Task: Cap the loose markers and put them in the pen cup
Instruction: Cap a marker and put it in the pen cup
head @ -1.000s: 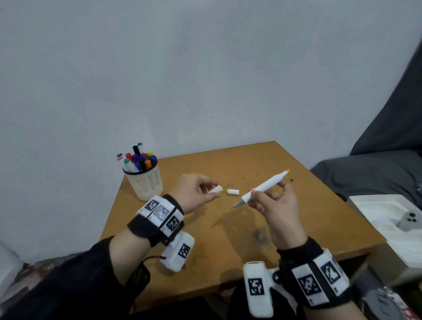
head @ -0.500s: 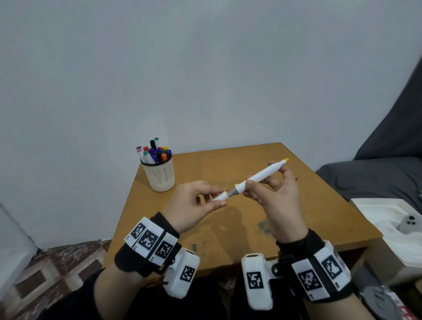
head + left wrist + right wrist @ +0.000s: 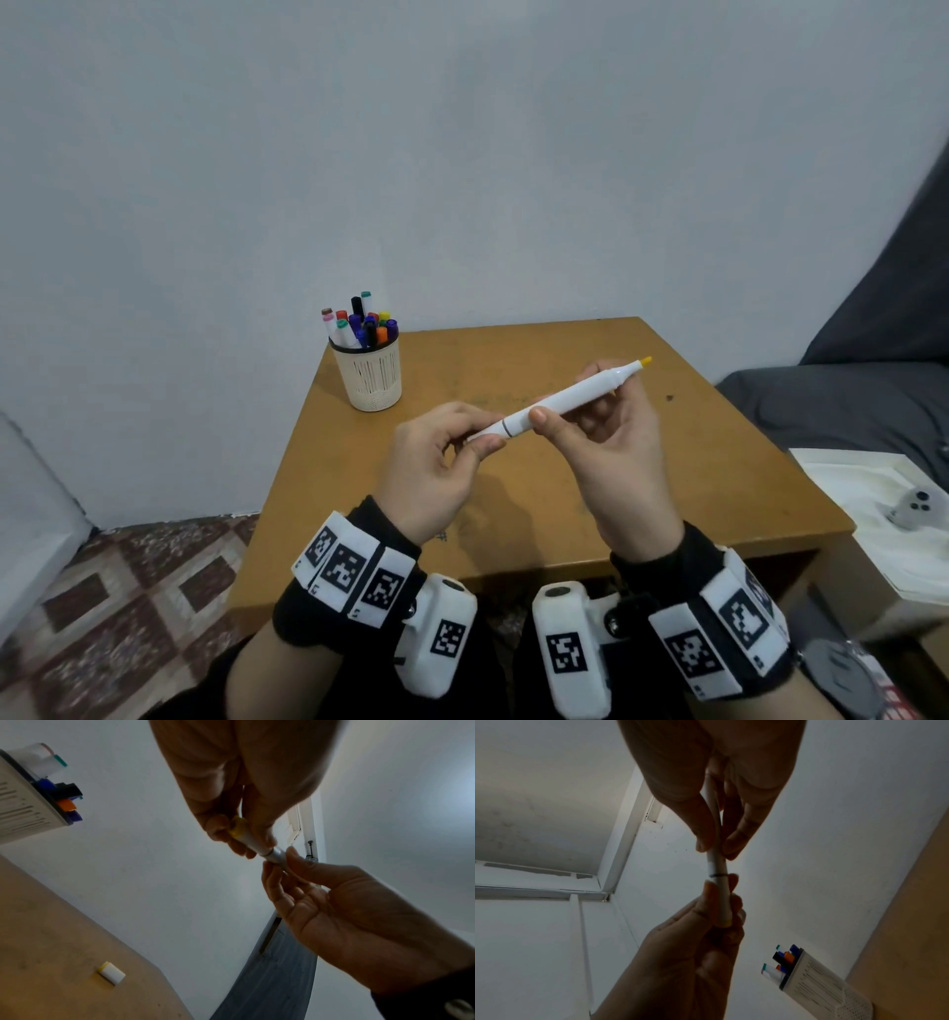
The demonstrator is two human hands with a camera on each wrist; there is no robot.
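A white marker [image 3: 575,393] with a bare yellow tip at its far end is held slanted above the wooden table [image 3: 693,462]. My right hand [image 3: 552,411] pinches its barrel, thumb on top. My left hand [image 3: 480,437] pinches a white cap that sits over the marker's near end, up against a dark ring. In the left wrist view the cap [image 3: 244,835] shows a yellow end between my fingers. A second white cap with a yellow end [image 3: 111,972] lies on the table, hidden by my hands in the head view. The cream pen cup [image 3: 372,370] holds several capped markers at the table's far left corner.
A white box [image 3: 847,478] holding a grey object [image 3: 914,509] stands right of the table. Dark grey fabric [image 3: 847,401] lies behind the box. A pale wall backs the table. Patterned floor [image 3: 128,616] shows to the left.
My left hand carried the cap from near the table up to the marker's grey near tip and pushed it on. Both hands rose slightly, and the view shifted so the cup sits further right.
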